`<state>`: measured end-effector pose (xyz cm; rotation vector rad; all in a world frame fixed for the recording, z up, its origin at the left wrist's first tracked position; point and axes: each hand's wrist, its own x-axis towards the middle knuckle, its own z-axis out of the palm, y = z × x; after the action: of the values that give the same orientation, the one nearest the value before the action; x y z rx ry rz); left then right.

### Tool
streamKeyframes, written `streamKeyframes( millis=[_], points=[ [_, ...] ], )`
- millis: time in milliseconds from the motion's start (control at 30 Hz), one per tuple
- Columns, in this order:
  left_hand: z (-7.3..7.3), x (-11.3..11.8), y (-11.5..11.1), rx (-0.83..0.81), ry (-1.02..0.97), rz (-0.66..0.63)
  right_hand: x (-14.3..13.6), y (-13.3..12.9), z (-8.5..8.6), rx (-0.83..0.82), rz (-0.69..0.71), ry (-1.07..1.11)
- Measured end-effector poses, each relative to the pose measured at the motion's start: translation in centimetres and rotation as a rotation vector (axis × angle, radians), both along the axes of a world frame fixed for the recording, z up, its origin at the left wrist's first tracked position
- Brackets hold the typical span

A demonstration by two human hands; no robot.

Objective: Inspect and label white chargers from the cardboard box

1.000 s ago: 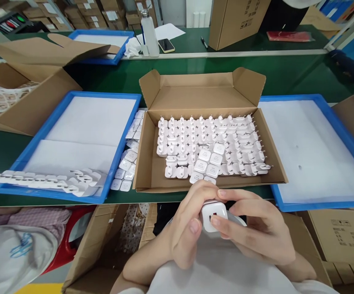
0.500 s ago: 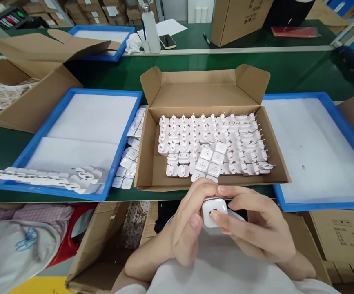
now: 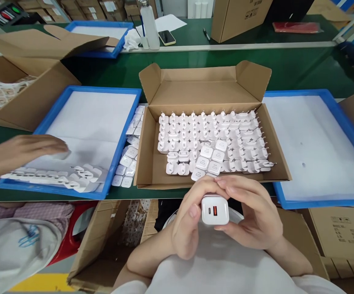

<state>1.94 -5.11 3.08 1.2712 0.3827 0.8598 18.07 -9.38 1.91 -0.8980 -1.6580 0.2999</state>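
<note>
A white charger (image 3: 215,210) with a small port and a red-lined port faces me, held between my two hands. My left hand (image 3: 192,218) is wrapped round its left side. On its right, my right hand (image 3: 250,210) curves round it, fingertips at the top and thumb by the lower edge. Just beyond them stands an open cardboard box (image 3: 152,173) with rows of white plug chargers (image 3: 184,134), pins up. Several chargers (image 3: 207,152) lie loosely on top of these rows, their flat faces showing.
A co-worker's hand (image 3: 38,147) holds a white piece over the left blue-rimmed tray (image 3: 99,143), where more chargers (image 3: 85,177) lie. Loose chargers (image 3: 127,163) sit beside that tray. Another blue-rimmed tray (image 3: 317,151) is on the right, a bottle (image 3: 150,26) at the back.
My right thumb or finger has come off the charger's port face, so both ports now show. A co-worker's hand has entered from the left over the tray. The view has shifted slightly.
</note>
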Motion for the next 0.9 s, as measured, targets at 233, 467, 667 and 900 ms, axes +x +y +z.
streamKeyframes(
  millis=[233,467,667,900],
  points=[
    [0.09,0.14,-0.21,-0.013,0.006,0.037,-0.09,-0.04,0.41,0.037,-0.072,-0.072],
    [-0.17,0.42,-0.41,-0.03,0.0,0.097,-0.38,0.0,0.39,0.019,-0.063,-0.095],
    [-0.15,0.76,-0.36,-0.027,-0.007,0.13,-0.41,0.08,0.33,0.011,-0.072,-0.078],
    [-0.09,0.87,-0.25,-0.026,0.013,0.145,-0.46,0.06,0.58,-0.018,-0.061,-0.054]
  ],
)
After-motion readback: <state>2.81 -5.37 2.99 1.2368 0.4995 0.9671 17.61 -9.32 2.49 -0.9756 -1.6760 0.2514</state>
